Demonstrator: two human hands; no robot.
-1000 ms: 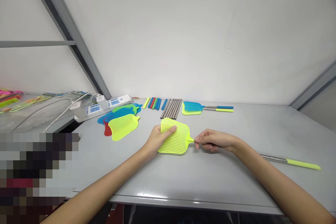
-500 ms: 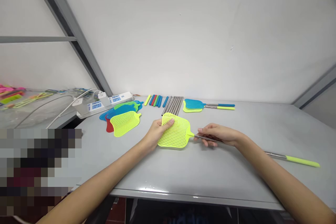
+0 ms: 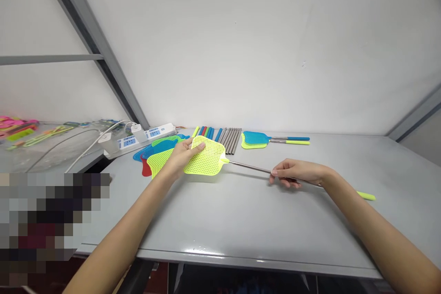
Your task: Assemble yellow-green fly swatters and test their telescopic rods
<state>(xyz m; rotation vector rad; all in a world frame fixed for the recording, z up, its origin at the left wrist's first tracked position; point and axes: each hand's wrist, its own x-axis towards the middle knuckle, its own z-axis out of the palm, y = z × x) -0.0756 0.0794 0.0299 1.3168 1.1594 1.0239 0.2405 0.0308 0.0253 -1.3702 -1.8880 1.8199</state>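
Observation:
My left hand (image 3: 182,156) grips the perforated yellow-green head of a fly swatter (image 3: 206,156), its thumb lying on top. A thin metal rod runs from the head's neck to the right. My right hand (image 3: 292,173) pinches this rod between thumb and fingers, partway along. Beyond my right wrist shows the swatter's yellow-green grip (image 3: 365,195); my wrist hides part of the rod. Behind my left hand lie loose swatter heads in blue (image 3: 160,148), green, yellow-green and red (image 3: 146,168), partly covered by the hand.
Metal rods (image 3: 231,141) and coloured grips (image 3: 209,132) lie in rows by the wall. Right of them are blue and yellow-green swatters (image 3: 257,138). A white power strip (image 3: 151,133) with plugs stands at the back left of the grey table (image 3: 248,225). A pixelated area covers the lower left.
My left hand has moved left and back with the swatter head. My right hand is now farther from the head along the rod, and more rod shows between them. The yellow-green grip has shifted left.

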